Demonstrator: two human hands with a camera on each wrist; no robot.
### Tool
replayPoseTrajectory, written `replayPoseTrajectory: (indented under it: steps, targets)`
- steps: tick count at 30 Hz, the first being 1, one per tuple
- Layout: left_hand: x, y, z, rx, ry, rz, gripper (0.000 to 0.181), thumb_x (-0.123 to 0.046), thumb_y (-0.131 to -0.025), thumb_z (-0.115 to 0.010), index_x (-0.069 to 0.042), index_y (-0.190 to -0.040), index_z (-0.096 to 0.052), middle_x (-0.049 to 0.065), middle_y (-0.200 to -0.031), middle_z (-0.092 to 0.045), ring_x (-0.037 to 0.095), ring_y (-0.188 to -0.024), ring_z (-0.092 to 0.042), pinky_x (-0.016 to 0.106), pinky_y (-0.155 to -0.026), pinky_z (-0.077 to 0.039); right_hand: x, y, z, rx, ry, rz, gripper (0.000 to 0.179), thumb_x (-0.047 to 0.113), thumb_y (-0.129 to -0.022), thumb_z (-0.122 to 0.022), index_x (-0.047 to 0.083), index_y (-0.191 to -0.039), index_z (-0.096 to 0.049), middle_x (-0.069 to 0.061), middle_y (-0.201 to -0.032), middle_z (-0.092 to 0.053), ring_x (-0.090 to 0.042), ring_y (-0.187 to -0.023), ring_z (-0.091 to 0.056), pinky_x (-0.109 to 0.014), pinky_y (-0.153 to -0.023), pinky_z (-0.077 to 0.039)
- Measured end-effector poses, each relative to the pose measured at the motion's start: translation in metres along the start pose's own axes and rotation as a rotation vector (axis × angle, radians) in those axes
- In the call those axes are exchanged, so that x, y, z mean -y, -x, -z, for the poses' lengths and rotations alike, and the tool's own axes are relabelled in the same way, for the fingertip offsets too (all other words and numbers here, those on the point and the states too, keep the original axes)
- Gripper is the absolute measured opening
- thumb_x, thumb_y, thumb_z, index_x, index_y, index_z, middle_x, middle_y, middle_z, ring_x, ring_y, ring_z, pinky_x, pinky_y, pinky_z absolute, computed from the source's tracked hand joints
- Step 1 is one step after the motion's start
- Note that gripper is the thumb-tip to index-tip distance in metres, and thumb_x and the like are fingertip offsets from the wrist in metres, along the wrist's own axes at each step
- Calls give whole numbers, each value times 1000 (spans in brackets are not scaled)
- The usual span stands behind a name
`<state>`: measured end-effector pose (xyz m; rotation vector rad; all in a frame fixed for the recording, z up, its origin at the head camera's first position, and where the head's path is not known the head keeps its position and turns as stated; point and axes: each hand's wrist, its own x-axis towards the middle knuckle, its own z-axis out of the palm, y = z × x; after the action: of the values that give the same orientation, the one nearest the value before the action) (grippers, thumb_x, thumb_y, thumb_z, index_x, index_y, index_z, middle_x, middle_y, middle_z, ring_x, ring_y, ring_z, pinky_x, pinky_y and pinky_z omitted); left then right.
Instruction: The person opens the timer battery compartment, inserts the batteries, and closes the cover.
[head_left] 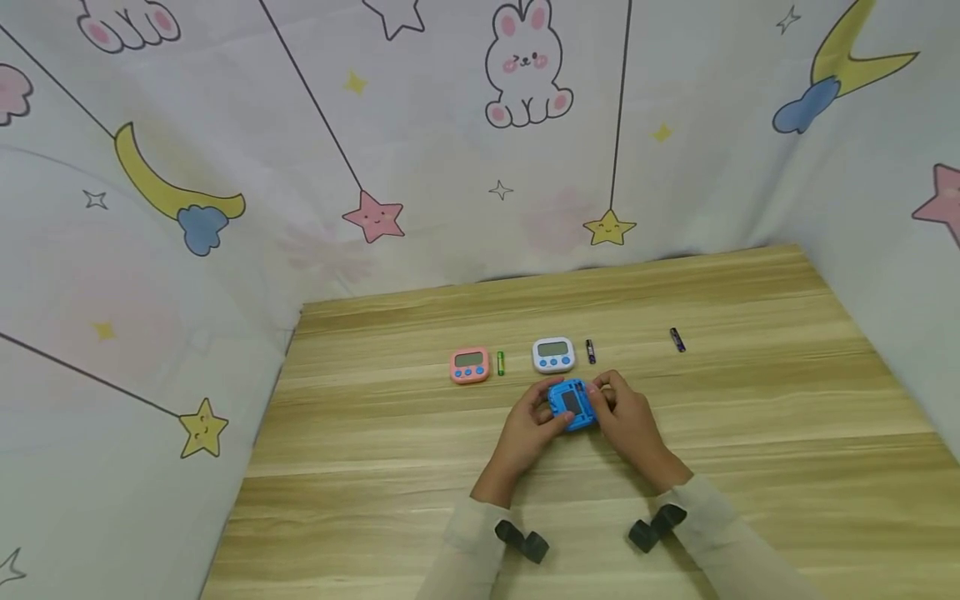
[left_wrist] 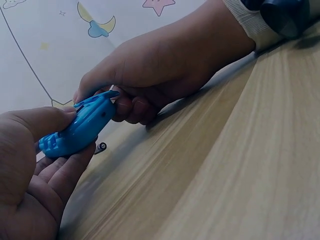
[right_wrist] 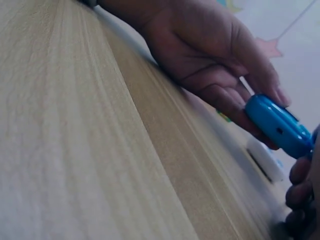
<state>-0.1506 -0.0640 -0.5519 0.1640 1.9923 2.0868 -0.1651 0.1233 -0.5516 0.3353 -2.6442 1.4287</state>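
A blue digital timer (head_left: 572, 405) is held by both hands over the table, a dark rectangular patch on its upturned face. My left hand (head_left: 528, 427) grips its left side, thumb on top and fingers underneath. At the opposite edge, my right hand (head_left: 632, 427) pinches the timer with the thumb on top and the other fingers curled. In the left wrist view a thin blue flap (left_wrist: 112, 94) sticks up from the timer beside the right hand's fingers. The right wrist view shows the timer's smooth side with a small dark hole.
Behind the hands lie a pink timer (head_left: 469, 366), a green battery (head_left: 501, 363), a white timer (head_left: 553, 355) and a dark battery (head_left: 590, 352). Another dark battery (head_left: 677, 340) lies farther right on the wooden table (head_left: 360, 433). Printed cloth (head_left: 450, 150) hangs around the table's back and sides.
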Motion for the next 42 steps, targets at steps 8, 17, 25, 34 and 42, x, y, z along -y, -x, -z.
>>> replayPoseTrajectory:
  steps: [8, 17, 25, 34, 42]
  targets:
    - [-2, 1, 0, -20, -2, 1, 57, -11, -89, -72, -13, -141, -49, 13, -132, -55, 24, -109, -64, 32, -81, -55, -3, -1, 1, -25, -51, -18, 27, 37, -100, -55, 11, -101, -60, 8, -59, -53, -11, -52, -44, -27, -50, -36]
    - [-3, 0, 1, -71, -7, 1, 56, -11, -89, -72, -16, -140, -50, 13, -133, -55, 24, -112, -62, 33, -85, -53, -5, -3, 7, -2, -206, -55, 26, 37, -96, -62, 10, -98, -63, 3, -66, -62, -15, -61, -52, -25, -57, -42]
    - [1, -2, 2, -114, 4, -26, 56, -12, -89, -72, -18, -140, -50, 12, -131, -56, 23, -110, -63, 31, -84, -54, -9, -4, 12, 9, -234, -63, 21, 29, -96, -64, 8, -101, -63, 1, -72, -65, -12, -67, -55, -23, -63, -44]
    - [5, -3, 4, -154, 17, -82, 53, -6, -90, -68, -16, -139, -51, 8, -127, -57, 22, -108, -64, 31, -84, -54, -13, -5, 22, -3, -255, -80, 14, 16, -94, -66, 6, -103, -62, -4, -79, -65, -14, -69, -56, -23, -61, -45]
    - [-21, 7, 2, -138, -16, -74, 48, -3, -94, -62, -5, -140, -50, 17, -126, -58, 29, -109, -63, 31, -85, -53, -15, -7, 22, 10, -196, -104, 18, 20, -94, -66, 8, -106, -61, -5, -88, -64, -18, -78, -58, -23, -66, -47]
